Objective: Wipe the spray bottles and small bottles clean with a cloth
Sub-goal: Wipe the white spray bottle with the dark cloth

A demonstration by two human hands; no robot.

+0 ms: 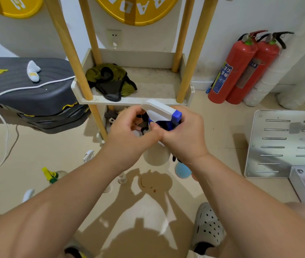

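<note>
White spray bottle (157,110), neck hidden, clasped by left hand (129,132) and right hand (184,134).

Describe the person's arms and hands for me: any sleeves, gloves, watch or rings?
Both forearms are bare up to the frame's edge, with no sleeves in view. The left hand and right hand wear no gloves, and no watch, bracelet or ring shows. One foot wears a grey perforated clog.

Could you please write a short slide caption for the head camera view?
Left hand and right hand grip a white-and-blue spray bottle before a shelf unit; two red fire extinguishers stand by the wall.
</note>
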